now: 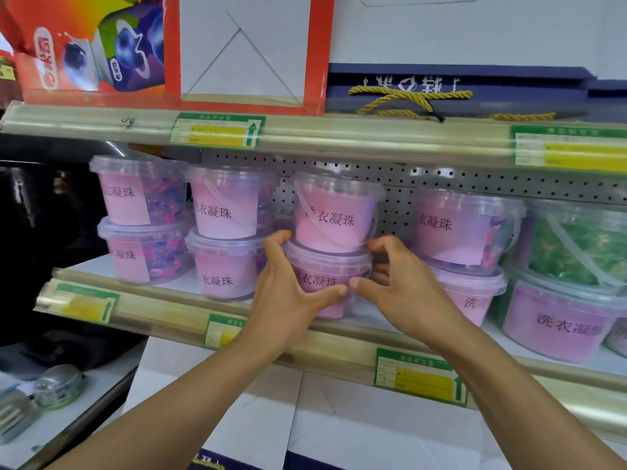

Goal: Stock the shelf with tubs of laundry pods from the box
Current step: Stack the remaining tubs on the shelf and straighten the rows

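Both hands wrapped round the bottom tub (320,279) of a two-high stack on the shelf (190,308): left hand (288,296) at 9 o'clock, right hand (403,293) at 3. Slide level, slowly; top tub (334,215) could tip. Square labels forward.

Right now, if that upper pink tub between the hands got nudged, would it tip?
Probably somewhat tippy: the upper tub stands stacked on the lower tub, which both hands grip. Its smooth clear plastic looks slippery. Pods inside likely add steadying weight.

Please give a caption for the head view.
Both hands grip the lower tub of a two-high stack on the shelf.
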The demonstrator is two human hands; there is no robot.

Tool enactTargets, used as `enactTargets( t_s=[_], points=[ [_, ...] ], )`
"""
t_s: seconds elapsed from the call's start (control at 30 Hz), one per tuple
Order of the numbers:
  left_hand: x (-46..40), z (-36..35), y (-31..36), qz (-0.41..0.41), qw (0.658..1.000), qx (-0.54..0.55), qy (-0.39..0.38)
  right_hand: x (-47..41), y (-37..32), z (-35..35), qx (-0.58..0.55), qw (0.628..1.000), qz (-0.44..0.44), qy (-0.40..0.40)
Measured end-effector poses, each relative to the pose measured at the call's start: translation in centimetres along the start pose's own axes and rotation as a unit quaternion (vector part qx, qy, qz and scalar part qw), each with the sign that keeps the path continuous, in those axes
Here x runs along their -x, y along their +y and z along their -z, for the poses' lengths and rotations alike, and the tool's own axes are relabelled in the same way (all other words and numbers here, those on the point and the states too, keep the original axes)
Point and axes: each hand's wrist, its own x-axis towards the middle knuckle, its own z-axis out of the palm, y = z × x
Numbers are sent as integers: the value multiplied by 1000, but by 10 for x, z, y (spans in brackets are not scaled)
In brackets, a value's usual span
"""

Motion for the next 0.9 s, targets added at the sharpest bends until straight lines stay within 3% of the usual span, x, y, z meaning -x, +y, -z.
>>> enactTargets(
  t_s=[0.4,0.57,0.63,0.73,0.9],
  points=[
    [2,20,-12,-31,997,-36,-67,14,-12,-10,20,997,-4,68],
    [20,38,-14,-72,994,-58,-62,54,-20,16,150,946,27,286],
    [25,42,-11,-117,989,-87,-27,64,-13,34,174,930,-8,324],
    [26,39,1,-182,981,-62,-26,69,1,52,205,931,-72,294],
    [26,9,23,-247,961,2,-126,66,21,56,240,938,-113,223]
  ],
)
